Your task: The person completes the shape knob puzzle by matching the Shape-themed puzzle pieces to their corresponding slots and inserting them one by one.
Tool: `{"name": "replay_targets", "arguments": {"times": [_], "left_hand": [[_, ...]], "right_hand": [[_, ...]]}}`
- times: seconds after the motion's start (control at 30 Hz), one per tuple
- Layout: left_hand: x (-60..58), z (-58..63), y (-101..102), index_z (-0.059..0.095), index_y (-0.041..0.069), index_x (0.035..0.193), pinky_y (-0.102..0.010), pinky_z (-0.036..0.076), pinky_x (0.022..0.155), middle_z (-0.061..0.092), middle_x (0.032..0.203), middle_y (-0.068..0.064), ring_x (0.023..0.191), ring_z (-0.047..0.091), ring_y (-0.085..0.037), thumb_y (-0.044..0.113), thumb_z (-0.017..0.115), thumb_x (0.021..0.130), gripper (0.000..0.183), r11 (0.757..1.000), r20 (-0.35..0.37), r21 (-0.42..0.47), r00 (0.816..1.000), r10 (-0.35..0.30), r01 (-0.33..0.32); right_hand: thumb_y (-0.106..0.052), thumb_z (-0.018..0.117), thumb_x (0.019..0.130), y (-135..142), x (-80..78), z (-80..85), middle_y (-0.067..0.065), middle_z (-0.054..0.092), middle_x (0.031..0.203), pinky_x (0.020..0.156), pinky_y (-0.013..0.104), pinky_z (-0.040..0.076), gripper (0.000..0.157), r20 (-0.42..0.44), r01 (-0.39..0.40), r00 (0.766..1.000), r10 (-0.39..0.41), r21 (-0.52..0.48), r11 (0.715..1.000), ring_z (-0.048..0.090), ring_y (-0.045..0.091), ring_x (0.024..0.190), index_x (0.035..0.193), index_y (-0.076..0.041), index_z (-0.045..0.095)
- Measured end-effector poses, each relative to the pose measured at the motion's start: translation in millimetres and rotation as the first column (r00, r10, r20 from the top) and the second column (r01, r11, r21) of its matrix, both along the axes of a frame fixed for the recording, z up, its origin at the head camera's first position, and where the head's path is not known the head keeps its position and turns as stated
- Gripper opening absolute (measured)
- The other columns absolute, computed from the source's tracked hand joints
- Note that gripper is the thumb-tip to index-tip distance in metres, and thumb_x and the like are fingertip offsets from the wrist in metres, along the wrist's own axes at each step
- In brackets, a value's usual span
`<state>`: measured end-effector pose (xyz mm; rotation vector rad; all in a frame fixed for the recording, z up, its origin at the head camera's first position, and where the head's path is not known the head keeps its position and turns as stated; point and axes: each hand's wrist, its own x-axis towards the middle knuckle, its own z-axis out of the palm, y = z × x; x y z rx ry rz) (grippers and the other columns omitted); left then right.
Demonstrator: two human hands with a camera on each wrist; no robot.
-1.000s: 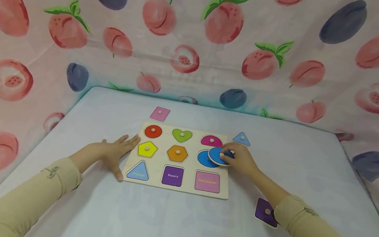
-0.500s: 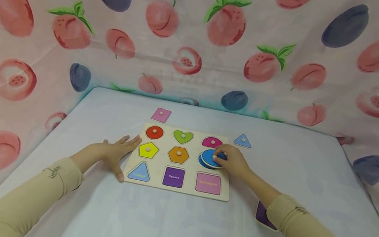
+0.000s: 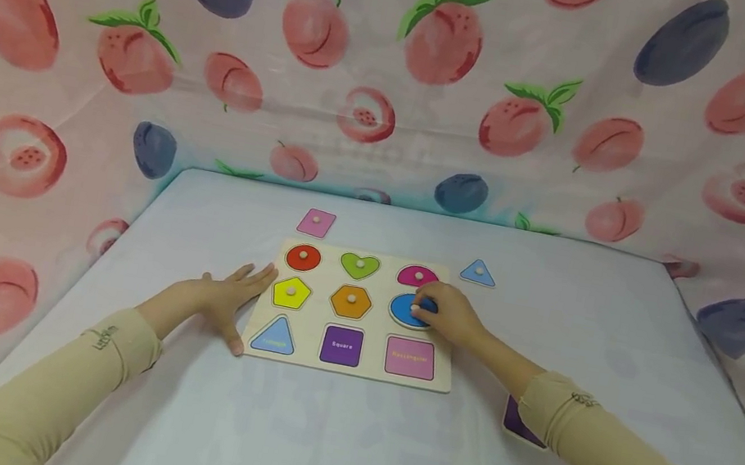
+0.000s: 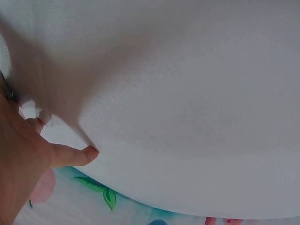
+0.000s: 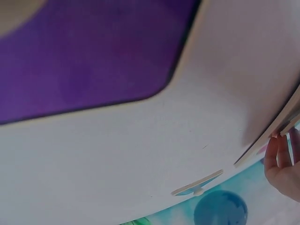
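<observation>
My right hand (image 3: 453,315) pinches the small knob of a blue oval puzzle piece (image 3: 400,310). The piece covers the oval recess at the right of the wooden puzzle board (image 3: 312,322), its pale rim showing along the near edge. In the right wrist view, the fingers of the right hand (image 5: 283,173) are at the board's edge. My left hand (image 3: 228,305) has its fingers spread, with fingertips and thumb along the board's left edge. The left wrist view shows this hand (image 4: 28,159) only in part.
A pink rectangle piece (image 3: 321,228) lies behind the board and a light blue triangle piece (image 3: 473,276) behind its right corner. A purple square piece (image 3: 518,426) is partly under the right sleeve. Knobbed pieces sit in the board, including a red circle (image 3: 297,262) and orange hexagon (image 3: 342,308).
My right hand has moved the blue oval piece left and down, from overlapping the oval recess to covering it. The left hand has stayed at the board's edge.
</observation>
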<state>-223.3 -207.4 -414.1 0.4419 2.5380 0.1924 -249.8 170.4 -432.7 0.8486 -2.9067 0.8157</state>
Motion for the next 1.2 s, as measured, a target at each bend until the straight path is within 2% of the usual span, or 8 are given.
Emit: {"name": "replay_targets", "arguments": {"times": [0.23,0.4,0.67,0.9,1.2], "left_hand": [[2.2,1.1,0,-0.004,0.014,0.152,-0.082,0.006,0.096,-0.007,0.160,-0.010,0.145,-0.008,-0.040,0.050,0.086,0.054,0.137,1.000,0.002,0.008,1.000,-0.006,0.006],[2.9,0.2,-1,-0.005,0.014,0.152,-0.082,0.004,0.096,-0.006,0.160,-0.010,0.145,-0.008,-0.040,0.049,0.086,0.054,0.138,1.000,0.001,0.016,1.000,0.001,-0.001],[2.6,-1.0,-2,-0.004,0.017,0.152,-0.081,0.003,0.097,-0.007,0.160,-0.009,0.145,-0.008,-0.040,0.050,0.086,0.053,0.138,1.000,-0.001,0.022,1.000,0.017,-0.017],[1.4,-1.0,0,-0.005,0.015,0.152,-0.082,0.003,0.095,-0.007,0.160,-0.010,0.144,-0.009,-0.041,0.050,0.086,0.054,0.138,1.000,0.002,0.018,1.000,-0.009,0.009],[0.0,-0.4,1,-0.004,0.015,0.152,-0.081,0.004,0.096,-0.007,0.160,-0.010,0.145,-0.007,-0.041,0.050,0.086,0.054,0.138,1.000,0.004,0.010,1.000,0.003,-0.003]], "right_hand": [[-0.011,0.070,0.084,-2,1.3,3.0,0.014,0.070,0.102,0.097,0.046,0.046,0.008,0.000,0.012,1.000,-0.012,-0.011,1.000,0.061,0.031,0.102,0.085,-0.003,0.069],[-0.009,0.072,0.081,-5,3.4,4.3,0.012,0.070,0.094,0.093,0.045,0.046,0.007,-0.007,0.026,1.000,-0.026,-0.008,1.000,0.059,0.028,0.093,0.081,-0.004,0.068],[-0.013,0.073,0.081,-11,3.4,9.2,0.009,0.069,0.089,0.088,0.042,0.049,0.009,0.012,0.076,0.997,-0.077,0.081,0.994,0.058,0.023,0.086,0.082,-0.006,0.067],[-0.014,0.074,0.081,-10,-0.3,16.6,0.007,0.064,0.080,0.075,0.035,0.046,0.012,0.017,0.047,0.999,-0.050,0.151,0.987,0.053,0.021,0.077,0.078,-0.007,0.064],[-0.010,0.075,0.079,-6,-3.3,14.5,0.010,0.067,0.089,0.088,0.042,0.049,0.014,0.060,-0.009,0.998,0.002,0.123,0.992,0.057,0.025,0.086,0.081,-0.004,0.063]]}}
